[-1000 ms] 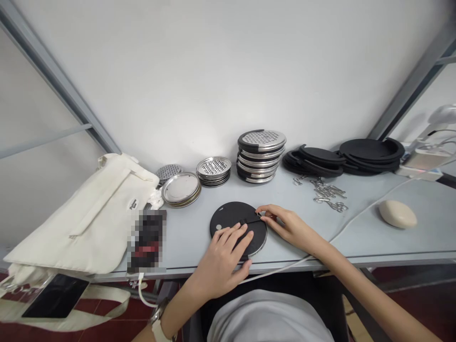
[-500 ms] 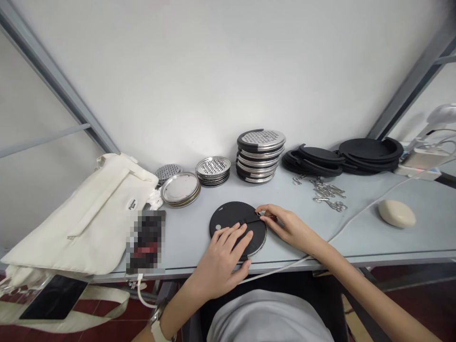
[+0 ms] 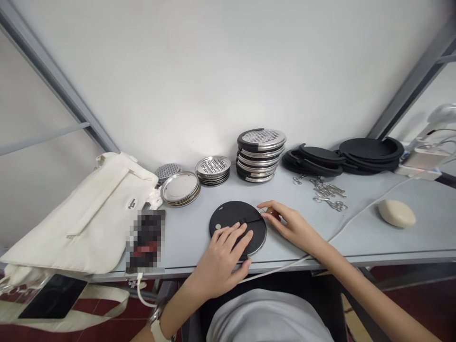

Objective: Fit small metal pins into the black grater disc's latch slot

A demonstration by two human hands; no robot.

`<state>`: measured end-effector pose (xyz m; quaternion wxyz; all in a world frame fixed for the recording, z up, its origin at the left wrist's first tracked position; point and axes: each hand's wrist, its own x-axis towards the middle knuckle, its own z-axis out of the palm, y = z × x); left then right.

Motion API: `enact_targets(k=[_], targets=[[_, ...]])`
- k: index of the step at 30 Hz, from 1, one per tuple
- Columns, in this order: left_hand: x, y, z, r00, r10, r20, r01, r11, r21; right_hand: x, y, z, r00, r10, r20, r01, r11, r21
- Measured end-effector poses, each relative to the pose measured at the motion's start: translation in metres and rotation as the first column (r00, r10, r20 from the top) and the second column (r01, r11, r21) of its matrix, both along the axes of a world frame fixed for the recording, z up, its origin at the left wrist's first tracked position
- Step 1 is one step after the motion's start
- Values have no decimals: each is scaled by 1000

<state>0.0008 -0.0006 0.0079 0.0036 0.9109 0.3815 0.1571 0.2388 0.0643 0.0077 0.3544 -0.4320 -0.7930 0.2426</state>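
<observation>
A round black grater cover lies on the table before me, a silver metal rim showing at its lower right. My left hand rests on top of it with fingers spread flat, the thumb by the near edge. At the cover's upper right edge, my right hand pinches a small metal wire clip, mostly hidden by the fingertips. Beyond lies a pile of similar metal clips.
A stack of round graters in black holders stands by the wall. To its left are grater discs and plain metal lids; to its right, black covers. A white cable crosses the table near a cream rounded object. A cream bag lies left.
My right hand has shifted slightly right, away from the cover's edge, with the clip between its fingertips. My left hand stays where it was on the cover.
</observation>
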Motion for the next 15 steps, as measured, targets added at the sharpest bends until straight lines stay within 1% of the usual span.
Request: enact_targets(k=[3,9,15], targets=[[0,0,0,1000,-4,-4,4,1000,-1,0,1,-1,1000,-11,-3,11,1000,7],[-1,0,0,1000,0,5,0,1000,14,-1,3,-1,998,65,8,-65,998,25],[-1,0,0,1000,-5,0,5,999,33,1,2,-2,997,72,6,-72,997,-41]])
